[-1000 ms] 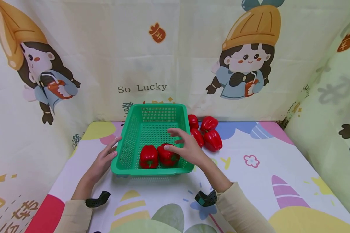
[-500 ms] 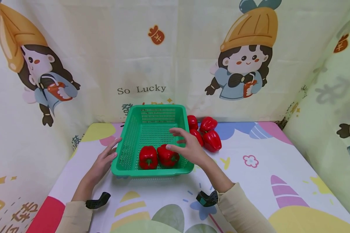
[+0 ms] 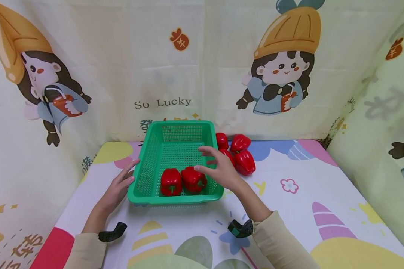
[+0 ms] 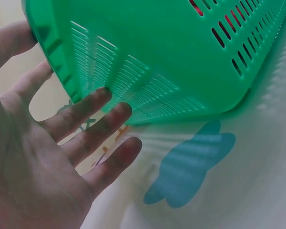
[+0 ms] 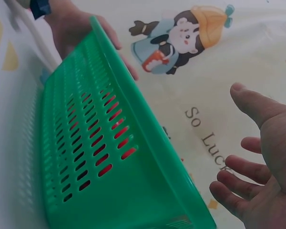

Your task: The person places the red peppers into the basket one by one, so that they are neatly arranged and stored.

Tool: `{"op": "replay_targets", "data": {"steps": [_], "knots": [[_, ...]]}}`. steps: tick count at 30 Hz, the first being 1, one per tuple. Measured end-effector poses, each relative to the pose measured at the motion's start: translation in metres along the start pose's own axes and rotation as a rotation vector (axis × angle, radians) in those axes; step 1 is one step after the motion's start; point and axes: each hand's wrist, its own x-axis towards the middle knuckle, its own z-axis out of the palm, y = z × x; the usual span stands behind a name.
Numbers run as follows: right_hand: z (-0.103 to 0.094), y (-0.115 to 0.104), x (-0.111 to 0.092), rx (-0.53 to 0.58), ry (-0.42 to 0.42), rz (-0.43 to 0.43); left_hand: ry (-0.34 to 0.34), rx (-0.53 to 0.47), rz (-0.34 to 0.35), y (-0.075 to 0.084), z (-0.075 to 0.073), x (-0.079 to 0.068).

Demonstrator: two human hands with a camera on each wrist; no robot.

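Note:
A green plastic basket (image 3: 175,199) with slotted walls stands mid-table. Two red bell peppers, the left one (image 3: 171,182) and the right one (image 3: 193,180), lie side by side in its near part. My left hand (image 3: 116,188) is at the basket's left side, fingertips right at the rim and fingers fairly straight. In the left wrist view its fingers (image 4: 88,107) are spread beside the outer wall. Above the basket's right rim hovers my right hand (image 3: 222,170), thumb and fingers apart with nothing between them. The right wrist view shows that hand (image 5: 267,167) relaxed, apart from the rim.
Outside the basket's right wall, several red bell peppers (image 3: 245,162) lie grouped on the patterned tablecloth (image 3: 289,209). Some are partly hidden by the basket and right hand. A printed cloth backdrop (image 3: 121,56) rises behind the table's far edge.
My right hand has drifted slightly to the right, off the right pepper in the basket. The left hand, basket and peppers stay nearly as they were.

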Motion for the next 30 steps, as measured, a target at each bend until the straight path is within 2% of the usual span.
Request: {"op": "replay_targets", "data": {"steps": [14, 30], "knots": [[-0.005, 0.005, -0.001, 0.000, 0.027, -0.008, 0.001, -0.007, 0.023, 0.001, 0.001, 0.000], [-0.021, 0.014, -0.006, -0.013, 0.072, 0.054, 0.001, 0.008, -0.001, 0.002, 0.000, 0.000]]}}
